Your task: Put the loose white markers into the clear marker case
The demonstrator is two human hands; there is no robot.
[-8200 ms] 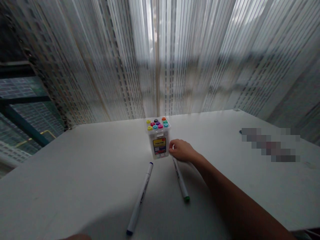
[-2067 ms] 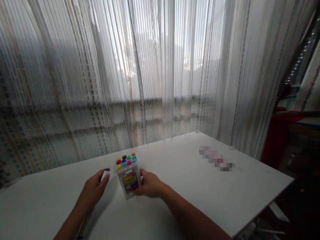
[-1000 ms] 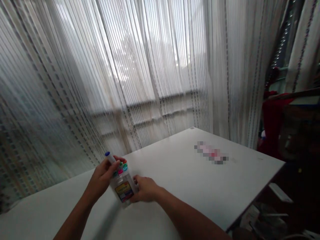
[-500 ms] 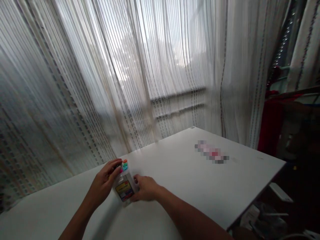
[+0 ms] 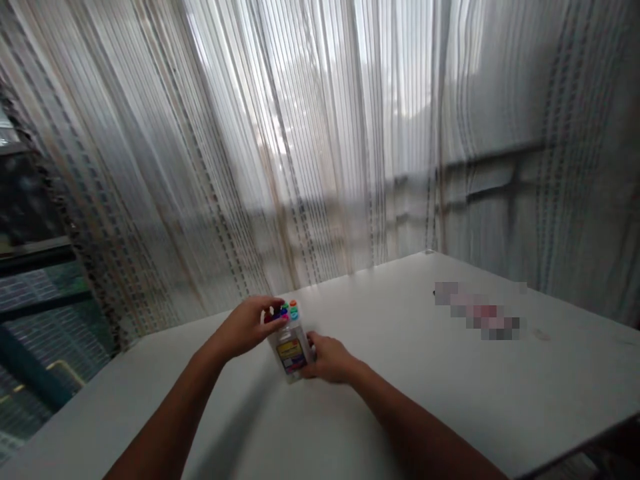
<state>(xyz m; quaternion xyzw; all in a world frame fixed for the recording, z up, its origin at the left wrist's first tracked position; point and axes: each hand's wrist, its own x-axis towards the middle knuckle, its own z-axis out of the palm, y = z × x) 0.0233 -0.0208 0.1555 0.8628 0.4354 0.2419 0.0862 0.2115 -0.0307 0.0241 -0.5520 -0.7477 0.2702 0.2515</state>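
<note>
A small clear marker box (image 5: 291,351) with a yellow label stands on the white table (image 5: 425,387), a little tilted. Coloured marker caps (image 5: 289,310) show at its top. My left hand (image 5: 249,325) lies curled over the box's top, with its fingertips on the caps. My right hand (image 5: 327,358) grips the box's right side low down. The blue-capped marker is not visible on its own; the left fingers hide part of the top.
Sheer striped curtains (image 5: 320,147) hang close behind the table's far edge. A pixelated flat item (image 5: 477,313) lies at the right of the table. The table's near right edge (image 5: 600,433) drops off. A dark window frame shows at far left.
My left hand brought a blue-capped marker to the box's top and pushed it down among the others. The right hand kept hold of the box. The view swung left.
</note>
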